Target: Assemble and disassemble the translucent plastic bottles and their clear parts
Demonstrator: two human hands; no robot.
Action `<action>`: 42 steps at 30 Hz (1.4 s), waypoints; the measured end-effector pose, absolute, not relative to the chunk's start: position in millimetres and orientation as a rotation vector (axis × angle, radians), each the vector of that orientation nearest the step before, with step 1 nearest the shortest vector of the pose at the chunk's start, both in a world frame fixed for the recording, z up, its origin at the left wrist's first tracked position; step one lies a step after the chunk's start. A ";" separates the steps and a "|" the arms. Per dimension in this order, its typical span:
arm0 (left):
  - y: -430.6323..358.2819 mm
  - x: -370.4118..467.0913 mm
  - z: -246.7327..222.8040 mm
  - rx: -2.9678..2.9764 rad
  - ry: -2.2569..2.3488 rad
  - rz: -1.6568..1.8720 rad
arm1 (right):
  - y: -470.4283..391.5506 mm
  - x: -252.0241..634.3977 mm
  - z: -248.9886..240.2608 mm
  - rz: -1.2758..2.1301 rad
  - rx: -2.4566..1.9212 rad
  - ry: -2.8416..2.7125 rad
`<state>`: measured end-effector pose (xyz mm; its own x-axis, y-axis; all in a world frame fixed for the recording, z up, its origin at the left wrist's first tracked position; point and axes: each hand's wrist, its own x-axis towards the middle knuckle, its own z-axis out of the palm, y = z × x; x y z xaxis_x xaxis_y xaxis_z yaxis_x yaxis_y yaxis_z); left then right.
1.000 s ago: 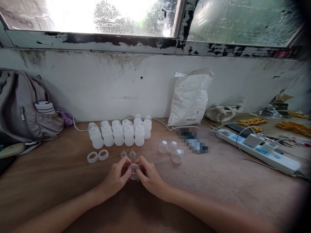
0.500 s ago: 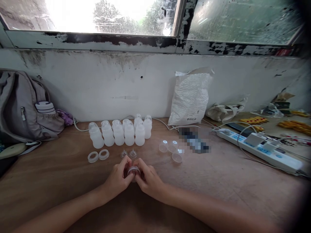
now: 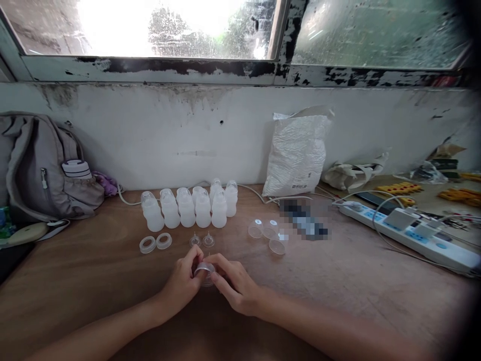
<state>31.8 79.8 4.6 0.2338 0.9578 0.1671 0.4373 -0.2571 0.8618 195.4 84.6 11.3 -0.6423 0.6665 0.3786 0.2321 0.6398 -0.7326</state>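
My left hand (image 3: pixel 184 276) pinches a translucent bottle collar ring (image 3: pixel 205 267) at the near middle of the table, with its thumb pushed into the ring. From the other side my right hand (image 3: pixel 238 283) grips the same ring between thumb and fingertips. A thin clear tip, apparently a teat's, pokes up beyond the ring. Just past my hands stand two clear teats (image 3: pixel 208 239). Two loose collar rings (image 3: pixel 164 241) lie to their left. Behind them several frosted baby bottles (image 3: pixel 186 208) stand in a group. Three clear round covers (image 3: pixel 277 246) lie to the right.
A grey backpack (image 3: pixel 48 165) leans at the left. Against the wall stands a white plastic parcel bag (image 3: pixel 296 155). A power strip (image 3: pixel 417 235) with cables runs along the right, beside yellow parts (image 3: pixel 400 189). A blurred patch (image 3: pixel 304 219) hides something behind the covers.
The ring has tipped, so its opening shows more. My right thumb has come out to the ring's edge, and the right hand has loosened slightly. The view has shifted a little.
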 end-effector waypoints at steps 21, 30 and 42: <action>87.6 31.8 0.0 1.626 1.111 1.025 | 88.9 192.8 5.5 1.177 -0.816 -1.875; 88.4 33.4 1.2 1.524 1.096 1.012 | 91.4 190.7 5.3 1.314 -0.815 -1.678; 84.1 32.2 10.7 1.517 1.030 1.052 | 95.7 189.4 4.2 1.330 -0.899 -1.499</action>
